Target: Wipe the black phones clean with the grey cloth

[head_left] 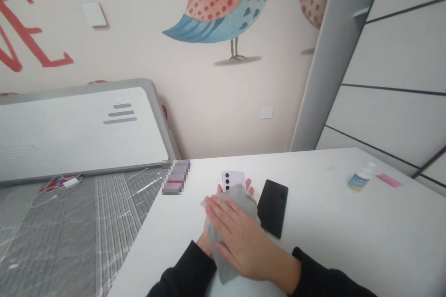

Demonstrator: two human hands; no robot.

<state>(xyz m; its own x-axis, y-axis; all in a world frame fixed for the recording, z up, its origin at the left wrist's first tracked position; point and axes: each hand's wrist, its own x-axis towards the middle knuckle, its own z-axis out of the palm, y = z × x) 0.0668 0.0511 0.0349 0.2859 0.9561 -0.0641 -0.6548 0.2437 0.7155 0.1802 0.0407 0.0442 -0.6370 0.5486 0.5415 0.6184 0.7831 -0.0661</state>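
Observation:
My right hand (240,236) lies flat with fingers stretched out on a grey cloth (237,199), pressing it onto a pale lilac phone (232,178) whose camera end sticks out at the top. My left hand (205,241) is under the cloth and phone, holding the phone from below; only its wrist and a few fingertips show. A black phone (273,206) lies face down on the white table (331,222), just right of my hands.
A small white bottle with a blue label (359,179) and a pink slip (389,180) sit at the table's far right. A blurred-out card (176,177) lies at the far left corner. A bed with a grey mattress (69,227) is to the left.

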